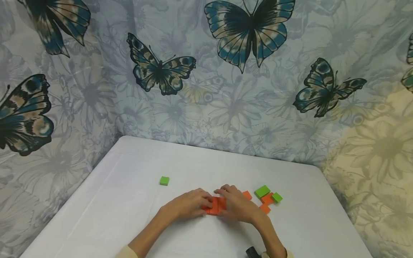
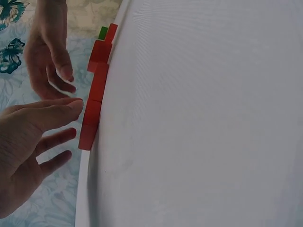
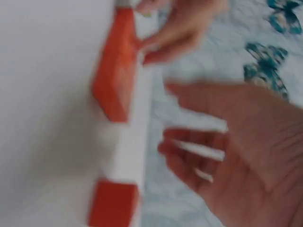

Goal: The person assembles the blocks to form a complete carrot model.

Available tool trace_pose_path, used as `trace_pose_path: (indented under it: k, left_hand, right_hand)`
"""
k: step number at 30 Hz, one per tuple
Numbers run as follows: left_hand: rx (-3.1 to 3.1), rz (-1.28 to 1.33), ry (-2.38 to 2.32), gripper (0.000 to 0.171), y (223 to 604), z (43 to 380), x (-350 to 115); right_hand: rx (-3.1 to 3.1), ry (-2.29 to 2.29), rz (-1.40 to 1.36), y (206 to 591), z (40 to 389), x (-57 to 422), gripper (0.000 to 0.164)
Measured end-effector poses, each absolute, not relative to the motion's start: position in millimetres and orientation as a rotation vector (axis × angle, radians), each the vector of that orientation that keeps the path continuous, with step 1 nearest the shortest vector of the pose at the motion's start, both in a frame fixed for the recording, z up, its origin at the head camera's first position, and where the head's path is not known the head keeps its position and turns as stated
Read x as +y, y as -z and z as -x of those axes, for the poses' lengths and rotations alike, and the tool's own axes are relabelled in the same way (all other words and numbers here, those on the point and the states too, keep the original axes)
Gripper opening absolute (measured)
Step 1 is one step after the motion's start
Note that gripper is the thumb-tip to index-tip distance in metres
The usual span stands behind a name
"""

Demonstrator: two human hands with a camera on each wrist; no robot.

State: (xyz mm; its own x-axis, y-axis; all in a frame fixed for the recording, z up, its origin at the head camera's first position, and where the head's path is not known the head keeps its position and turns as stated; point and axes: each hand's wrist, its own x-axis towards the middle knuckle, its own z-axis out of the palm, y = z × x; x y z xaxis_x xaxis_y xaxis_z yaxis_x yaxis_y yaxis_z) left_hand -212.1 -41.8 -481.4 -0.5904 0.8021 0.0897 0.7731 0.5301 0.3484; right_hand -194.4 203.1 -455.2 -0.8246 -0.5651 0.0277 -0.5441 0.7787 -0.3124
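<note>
A row of flat orange blocks [image 1: 213, 206] lies on the table between the two hands. My left hand [image 1: 190, 204] is at the row's left end, its fingertips over or against the blocks; contact is hard to tell. In the left wrist view the left hand [image 2: 28, 146] has its fingers loosely extended beside the red-looking row [image 2: 92, 113]. My right hand [image 1: 238, 205] arches at the row's right end and covers part of it. The right wrist view, blurred, has the right hand [image 3: 241, 146] with relaxed, spread fingers, apart from the orange row [image 3: 116, 71].
Right of the hands lie loose orange blocks [image 1: 265, 209], a larger green block [image 1: 262, 191] and a small green block [image 1: 276, 197]. Another green block [image 1: 164, 181] sits alone at the back left. The white table [image 1: 135, 161] meets butterfly-patterned cloth walls [image 1: 226, 118].
</note>
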Motion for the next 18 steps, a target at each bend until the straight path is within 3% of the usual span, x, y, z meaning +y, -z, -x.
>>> trace_pose_path:
  k: [7, 18]
  left_hand:
    - [2.701, -1.458, -0.490, 0.023, 481.8, 211.9, -45.6]
    - [2.650, -1.328, -0.538, 0.025, 476.6, 210.4, -48.0]
  right_hand:
    - [3.158, 0.253, 0.630, 438.7, 198.3, 243.1, 0.033]
    - [2.988, 0.152, 0.444, 445.1, 199.4, 266.0, 0.037]
